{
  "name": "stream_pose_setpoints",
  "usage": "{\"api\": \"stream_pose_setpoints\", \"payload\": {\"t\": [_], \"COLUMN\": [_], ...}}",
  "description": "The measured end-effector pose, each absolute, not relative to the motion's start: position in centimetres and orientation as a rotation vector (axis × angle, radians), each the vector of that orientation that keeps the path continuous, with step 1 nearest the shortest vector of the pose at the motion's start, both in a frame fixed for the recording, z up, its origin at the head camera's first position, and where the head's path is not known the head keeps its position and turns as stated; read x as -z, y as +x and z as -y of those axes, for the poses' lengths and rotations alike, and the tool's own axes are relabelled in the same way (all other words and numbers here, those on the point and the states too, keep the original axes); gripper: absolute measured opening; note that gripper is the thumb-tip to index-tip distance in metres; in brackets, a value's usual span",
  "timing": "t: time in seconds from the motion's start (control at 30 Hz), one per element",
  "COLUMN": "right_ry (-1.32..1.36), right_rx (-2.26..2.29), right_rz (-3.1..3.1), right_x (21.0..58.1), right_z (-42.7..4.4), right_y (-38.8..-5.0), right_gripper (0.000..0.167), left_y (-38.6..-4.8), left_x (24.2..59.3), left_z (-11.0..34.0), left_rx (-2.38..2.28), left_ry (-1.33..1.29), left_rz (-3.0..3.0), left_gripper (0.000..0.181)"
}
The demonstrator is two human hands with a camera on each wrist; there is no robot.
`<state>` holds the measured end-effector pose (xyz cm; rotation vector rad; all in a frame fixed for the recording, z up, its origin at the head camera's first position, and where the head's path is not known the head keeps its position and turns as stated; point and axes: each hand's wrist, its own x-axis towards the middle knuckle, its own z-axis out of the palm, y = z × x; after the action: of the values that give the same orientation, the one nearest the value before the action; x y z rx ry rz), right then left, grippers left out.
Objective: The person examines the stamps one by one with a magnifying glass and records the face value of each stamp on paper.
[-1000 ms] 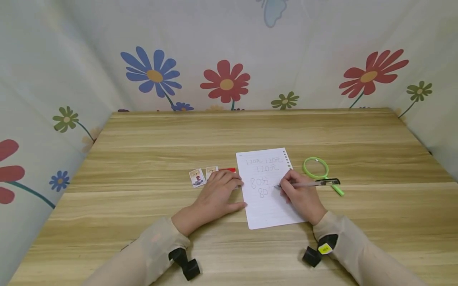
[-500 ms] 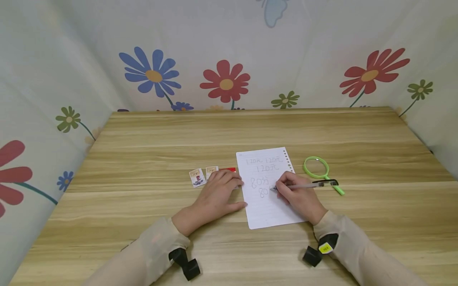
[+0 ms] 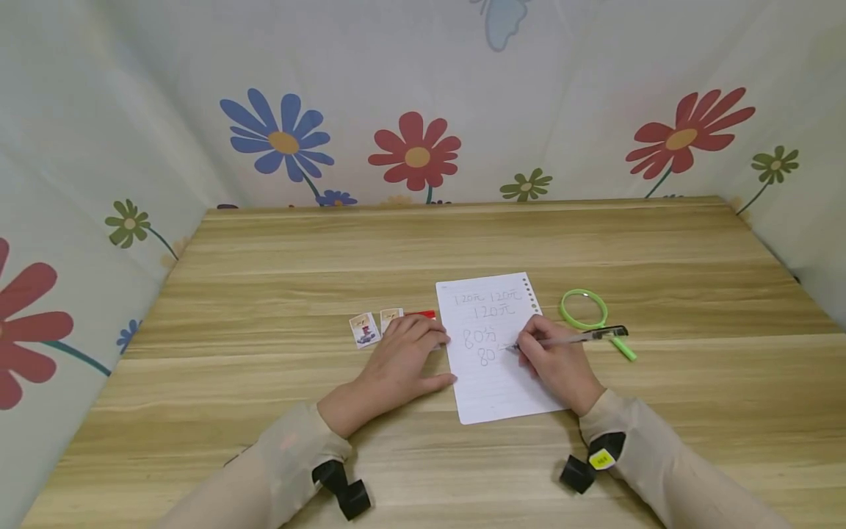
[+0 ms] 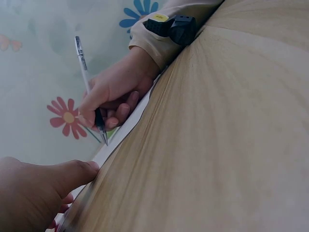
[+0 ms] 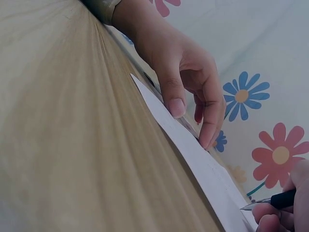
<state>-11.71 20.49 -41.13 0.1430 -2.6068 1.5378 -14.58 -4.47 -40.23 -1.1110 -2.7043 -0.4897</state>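
A sheet of lined paper [image 3: 502,397] with punched holes lies on the table, carrying handwritten numbers and characters, including "120元" several times, "80分" and a second "80". My right hand [image 3: 562,367] pinches a pen [image 3: 575,339] with a clear barrel and a black end. Its tip is at the paper, just right of the lower "80". My left hand [image 3: 396,360] rests at the sheet's left edge with relaxed fingers; the left wrist view shows its thumb [image 4: 79,174] at the paper's edge. It partly covers small picture cards [image 3: 364,330] and a red-edged item [image 3: 423,314].
A green magnifying glass [image 3: 624,350] lies right of the paper, its handle partly behind the pen. The wooden table [image 3: 264,279] meets a flower-printed curtain [image 3: 562,88] at the back and sides. Black wrist cameras [image 3: 353,499] sit on both sleeves.
The pen tip shifted slightly left, then back right, and faint marks now show beside the lower "80". My left hand and the paper have stayed in place.
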Motion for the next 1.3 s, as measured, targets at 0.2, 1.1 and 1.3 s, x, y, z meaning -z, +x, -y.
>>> {"api": "stream_pose_setpoints", "payload": {"t": [0.2, 1.1, 1.3], "right_ry": [0.098, 0.262, 0.213], "right_rx": [-1.522, -1.478, -1.582], "right_rz": [2.616, 2.655, 2.586], "right_x": [41.12, 41.55, 41.33], "right_z": [-20.52, -20.47, -20.48], "right_y": [-11.74, -11.76, -11.81], "right_gripper": [0.017, 0.017, 0.016], "left_y": [-14.57, -14.64, -14.77], "left_x": [40.31, 40.46, 40.63], "left_z": [4.45, 4.47, 4.51], "left_rx": [0.494, 0.486, 0.48], "left_ry": [-1.114, -1.118, -1.124], "left_rz": [2.697, 2.69, 2.676], "left_gripper": [0.047, 0.048, 0.048]}}
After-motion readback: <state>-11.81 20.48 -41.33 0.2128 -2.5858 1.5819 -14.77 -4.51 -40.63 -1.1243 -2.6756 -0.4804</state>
